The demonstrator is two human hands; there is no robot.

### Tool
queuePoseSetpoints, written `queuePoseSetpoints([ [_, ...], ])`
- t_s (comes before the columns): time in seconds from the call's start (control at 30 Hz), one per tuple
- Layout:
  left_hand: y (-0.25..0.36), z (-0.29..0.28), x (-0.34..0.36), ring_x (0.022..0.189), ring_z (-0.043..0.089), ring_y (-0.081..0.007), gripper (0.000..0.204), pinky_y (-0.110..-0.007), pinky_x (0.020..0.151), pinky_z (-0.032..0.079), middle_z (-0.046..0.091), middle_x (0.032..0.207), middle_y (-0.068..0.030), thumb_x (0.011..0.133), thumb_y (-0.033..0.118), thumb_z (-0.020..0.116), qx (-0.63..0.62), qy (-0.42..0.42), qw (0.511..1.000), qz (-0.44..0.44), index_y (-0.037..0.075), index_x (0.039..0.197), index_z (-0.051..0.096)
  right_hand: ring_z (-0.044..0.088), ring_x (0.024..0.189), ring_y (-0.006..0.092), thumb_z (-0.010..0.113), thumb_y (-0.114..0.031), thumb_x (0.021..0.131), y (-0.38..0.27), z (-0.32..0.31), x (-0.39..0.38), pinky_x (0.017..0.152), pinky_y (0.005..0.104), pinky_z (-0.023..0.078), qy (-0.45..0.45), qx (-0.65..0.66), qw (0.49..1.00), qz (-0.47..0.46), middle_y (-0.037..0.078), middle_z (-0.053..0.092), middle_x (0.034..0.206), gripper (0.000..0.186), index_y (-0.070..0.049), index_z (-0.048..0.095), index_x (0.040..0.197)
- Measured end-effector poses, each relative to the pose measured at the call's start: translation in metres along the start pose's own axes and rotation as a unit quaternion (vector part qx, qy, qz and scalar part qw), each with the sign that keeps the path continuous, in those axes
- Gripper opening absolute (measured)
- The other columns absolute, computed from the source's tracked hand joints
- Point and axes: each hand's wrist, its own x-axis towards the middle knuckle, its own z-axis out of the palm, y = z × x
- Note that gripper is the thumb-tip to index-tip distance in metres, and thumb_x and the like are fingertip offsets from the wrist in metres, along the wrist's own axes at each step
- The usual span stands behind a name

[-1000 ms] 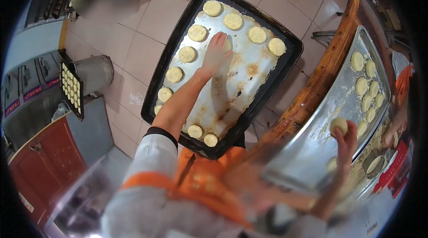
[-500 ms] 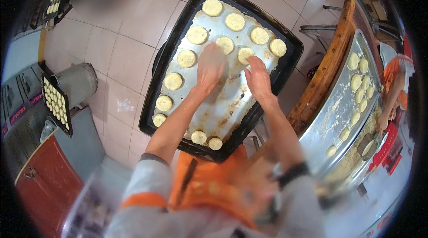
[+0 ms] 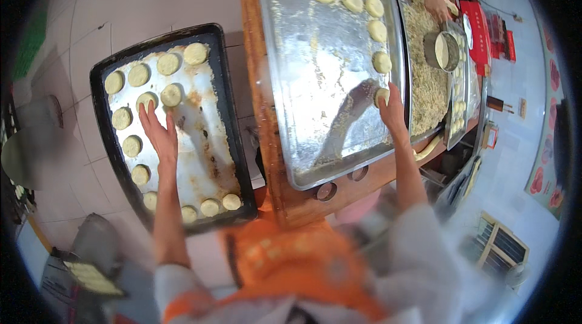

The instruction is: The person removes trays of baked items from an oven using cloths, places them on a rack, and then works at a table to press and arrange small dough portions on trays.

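A black-rimmed baking tray (image 3: 209,160) on my left bears several flat, round, pale-yellow pastries, set along its far, left and near sides. Over it my left hand (image 3: 160,136) reaches with fingers spread, the tips by a pastry (image 3: 146,101); whether they touch it I cannot tell. On the right, my right hand (image 3: 395,113) pinches a crumb-coated pastry (image 3: 382,97) at the right side of a large silver tray (image 3: 321,105). More pastries lie in that tray's far part and down its right side.
The silver tray sits on a wooden table (image 3: 276,193). Beyond its right edge is a tray of crumbs (image 3: 424,105) with a round metal sieve (image 3: 441,52). A co-worker's hand (image 3: 435,5) is at the far right. Two metal rings (image 3: 326,191) lie near the front edge.
My view has swung right toward the table. My right hand has left the black tray and now grips a pastry on the silver tray. My left hand stays over the black tray.
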Motion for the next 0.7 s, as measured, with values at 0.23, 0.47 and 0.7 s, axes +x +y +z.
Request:
queuePoseSetpoints([
  [0.23,0.19,0.026,-0.038,0.125,0.037,-0.026,0.041,-0.035,0.104,0.027,0.041,0.133,-0.0143,0.084,0.008,0.055,-0.079,-0.018,0.996,0.021,0.001,0.124,0.045,0.049,0.098,0.0332,0.071,-0.015,0.067,0.054,-0.012,0.006,0.087,0.0368,0.04,-0.152,-0.066,0.982,-0.092,0.02,0.051,0.105,0.053,0.0,0.049,0.113],
  [0.47,0.296,0.111,-0.118,0.111,0.05,-0.0214,0.036,-0.033,0.094,0.039,0.054,0.116,-0.0105,0.091,0.027,0.048,-0.466,-0.314,0.74,-0.37,0.003,0.119,0.049,0.051,0.094,0.0155,0.073,-0.015,0.072,0.018,-0.026,-0.026,0.078,0.0293,0.043,-0.37,0.321,0.871,-0.032,0.01,0.053,0.1,0.034,-0.003,0.053,0.097],
  [0.7,0.287,0.076,-0.127,0.086,0.058,-0.0178,0.025,-0.032,0.069,0.05,0.059,0.099,-0.0072,0.087,0.025,0.053,-0.652,-0.4,0.539,-0.352,0.006,0.102,0.057,0.045,0.11,0.0251,0.061,-0.005,0.076,0.077,0.003,0.08,0.092,0.034,0.037,-0.045,-0.031,0.966,-0.253,0.013,0.048,0.121,0.051,-0.005,0.044,0.124],
])
